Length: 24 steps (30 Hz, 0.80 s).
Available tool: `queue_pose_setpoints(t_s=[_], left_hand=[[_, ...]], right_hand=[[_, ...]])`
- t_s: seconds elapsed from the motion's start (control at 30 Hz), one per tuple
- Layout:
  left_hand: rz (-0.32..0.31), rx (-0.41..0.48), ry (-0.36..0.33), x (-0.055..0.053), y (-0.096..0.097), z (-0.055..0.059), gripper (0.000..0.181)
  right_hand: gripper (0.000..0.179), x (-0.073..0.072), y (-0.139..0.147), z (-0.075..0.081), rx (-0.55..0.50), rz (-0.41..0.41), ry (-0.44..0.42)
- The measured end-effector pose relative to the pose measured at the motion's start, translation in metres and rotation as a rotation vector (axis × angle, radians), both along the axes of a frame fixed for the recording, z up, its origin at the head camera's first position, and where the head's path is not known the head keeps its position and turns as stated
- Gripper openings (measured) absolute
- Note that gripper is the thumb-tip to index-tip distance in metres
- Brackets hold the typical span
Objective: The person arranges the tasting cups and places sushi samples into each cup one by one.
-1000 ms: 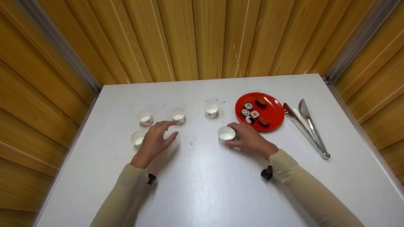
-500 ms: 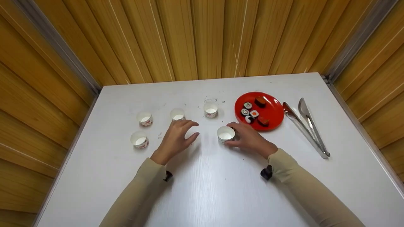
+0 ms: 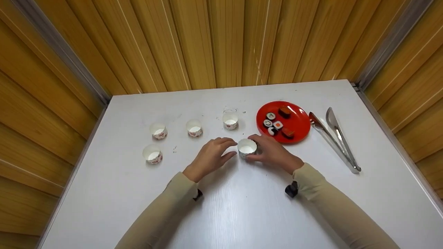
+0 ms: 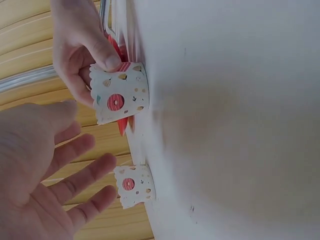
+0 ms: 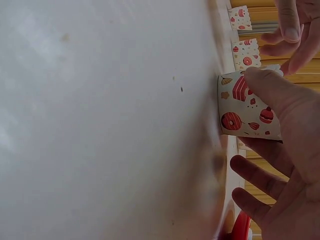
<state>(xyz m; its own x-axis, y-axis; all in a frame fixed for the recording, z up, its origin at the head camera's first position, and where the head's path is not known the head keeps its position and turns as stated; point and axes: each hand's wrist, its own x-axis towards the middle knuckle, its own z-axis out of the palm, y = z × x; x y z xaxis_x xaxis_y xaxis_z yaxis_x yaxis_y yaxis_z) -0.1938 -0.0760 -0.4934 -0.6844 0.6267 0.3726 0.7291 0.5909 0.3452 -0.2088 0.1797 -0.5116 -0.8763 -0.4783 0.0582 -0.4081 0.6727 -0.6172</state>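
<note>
My right hand (image 3: pixel 273 154) holds a white paper baking cup (image 3: pixel 247 148) between thumb and fingers, upright at the table surface. Red cake and donut prints show on the cup (image 5: pixel 247 107) in the right wrist view. Just left of that cup is my left hand (image 3: pixel 214 155), its fingers apart and reaching toward the rim. In the left wrist view its palm and spread fingers (image 4: pixel 75 185) face the cup (image 4: pixel 120 95) without touching it. Another baking cup (image 3: pixel 230 121) stands behind.
Further cups stand at the left: one baking cup (image 3: pixel 194 128), a second baking cup (image 3: pixel 159 131) and a third baking cup (image 3: pixel 152 154). A red plate (image 3: pixel 301 121) with several sushi pieces (image 3: pixel 278 125) lies at right. Beside it are metal tongs (image 3: pixel 339 138) on the white table (image 3: pixel 221 207).
My left hand has moved right, away from the left-hand cups, to beside the cup in my right hand. The right hand has stayed in place with its cup.
</note>
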Motion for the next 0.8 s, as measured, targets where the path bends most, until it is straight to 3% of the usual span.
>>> queue_pose_setpoints(t_s=[0.37, 0.6, 0.8], left_hand=[[-0.052, -0.049, -0.021, 0.002, 0.016, -0.002, 0.028], [-0.08, -0.038, -0.009, 0.001, 0.021, -0.003, 0.026], [-0.077, -0.088, -0.051, 0.0, 0.026, -0.003, 0.023]], right_hand=[[0.056, 0.0, -0.002, 0.003, 0.033, -0.006, -0.015], [0.056, -0.001, -0.001, 0.002, 0.07, 0.006, 0.018], [0.057, -0.002, -0.002, 0.001, 0.081, 0.001, 0.017]])
